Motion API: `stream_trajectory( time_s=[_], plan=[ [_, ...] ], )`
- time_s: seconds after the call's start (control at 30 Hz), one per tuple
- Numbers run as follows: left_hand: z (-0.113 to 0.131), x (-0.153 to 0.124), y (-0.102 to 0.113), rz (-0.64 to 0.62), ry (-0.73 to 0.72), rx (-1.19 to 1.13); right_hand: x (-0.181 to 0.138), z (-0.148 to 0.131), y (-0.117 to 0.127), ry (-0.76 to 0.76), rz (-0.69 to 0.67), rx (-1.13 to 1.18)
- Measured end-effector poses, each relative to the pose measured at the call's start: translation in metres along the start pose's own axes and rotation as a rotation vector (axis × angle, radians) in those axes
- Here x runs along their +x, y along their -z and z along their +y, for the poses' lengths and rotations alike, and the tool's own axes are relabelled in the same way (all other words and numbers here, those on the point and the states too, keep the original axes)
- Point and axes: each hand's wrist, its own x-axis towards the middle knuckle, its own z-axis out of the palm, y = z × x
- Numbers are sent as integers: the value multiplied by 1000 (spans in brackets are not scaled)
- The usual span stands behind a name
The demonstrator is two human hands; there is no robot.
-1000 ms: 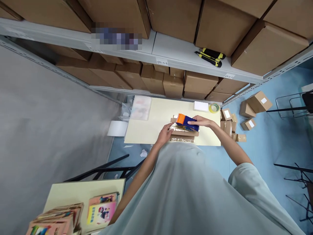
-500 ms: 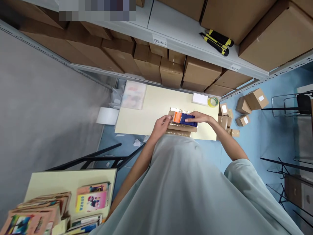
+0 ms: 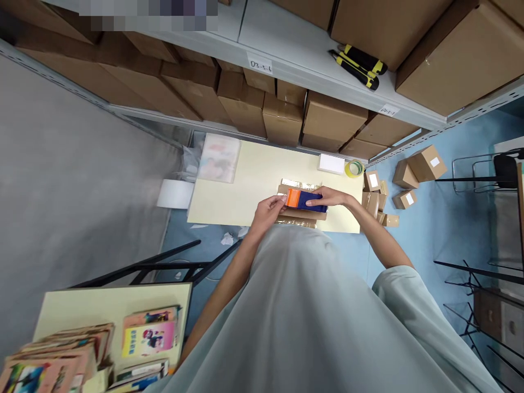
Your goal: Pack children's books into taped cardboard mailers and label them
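An orange and dark blue flat item (image 3: 302, 198) lies over a brown cardboard box (image 3: 301, 215) on the pale yellow table (image 3: 245, 185). My right hand (image 3: 333, 196) grips the item's blue right end, fingers wrapped on it. My left hand (image 3: 268, 210) pinches the orange left end by the box's edge. Shiny clear tape shows along the box's flaps.
A white pad (image 3: 331, 163) and a tape roll (image 3: 354, 168) sit at the table's far right corner, a plastic sleeve (image 3: 219, 158) at its far left. Small labelled boxes (image 3: 417, 166) lie on the blue floor. Shelves hold cartons and a yellow-black cutter (image 3: 356, 61). Picture books (image 3: 149, 338) rest on a near table.
The orange and blue item has dropped from tilted up to lying flat on the box. My left hand has moved onto its orange end. The view shifted slightly downward.
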Motion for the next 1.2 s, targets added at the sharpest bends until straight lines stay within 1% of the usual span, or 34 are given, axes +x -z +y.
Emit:
stream_trajectory(
  time_s=[0.1,0.2,0.4,0.47,0.57,0.67,0.77,0.97,1.1,1.2],
  plan=[
    [2,-3,-2,25,6,-6,-3,1,-4,2,18,-9],
    [5,-10,-1,38,-21,-2,-10,-3,-12,37,54,-8],
    [21,-33,5,31,-128,45,-31,-26,-31,71,190,-88],
    [27,-39,7,15,-146,52,-37,-34,-36,84,224,-117],
    [38,-47,12,-48,-136,19,-47,-45,-42,106,261,-162],
    [47,-53,18,-109,-123,-1,-57,-55,-46,107,264,-192],
    [55,-59,21,-136,-113,0,-65,-64,-48,96,248,-182],
    [58,-69,22,-159,-124,12,-76,-75,-53,80,236,-146],
    [60,-78,23,-135,-141,37,-79,-79,-58,91,248,-182],
    [67,-87,23,-130,-136,63,-81,-82,-62,107,264,-211]
  ],
)
